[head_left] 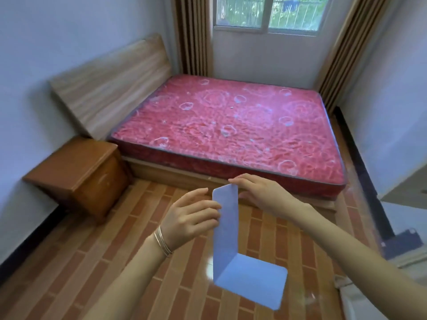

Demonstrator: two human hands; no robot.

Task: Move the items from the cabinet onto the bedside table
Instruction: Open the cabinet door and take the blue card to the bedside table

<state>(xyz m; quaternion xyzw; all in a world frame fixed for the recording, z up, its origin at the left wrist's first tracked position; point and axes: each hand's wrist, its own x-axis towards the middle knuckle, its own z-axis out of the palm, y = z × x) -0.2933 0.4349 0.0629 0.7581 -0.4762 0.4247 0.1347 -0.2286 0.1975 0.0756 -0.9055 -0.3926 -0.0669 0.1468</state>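
Note:
A light blue L-shaped bookend (pixel 233 255) hangs in the air in front of me, its upright plate on top and its base plate pointing down right. My right hand (pixel 258 192) pinches the top edge of the upright plate. My left hand (pixel 191 218) holds the plate's left edge with curled fingers; bracelets sit on that wrist. The brown wooden bedside table (pixel 71 167) stands at the left against the wall, beside the bed, with nothing on its top. The cabinet is out of view.
A bed with a bare red patterned mattress (pixel 231 125) and a wooden headboard (pixel 111 82) fills the middle. Brick-patterned floor (pixel 92 262) lies between me and the bedside table. A window and striped curtains are at the back. White objects sit at the lower right edge.

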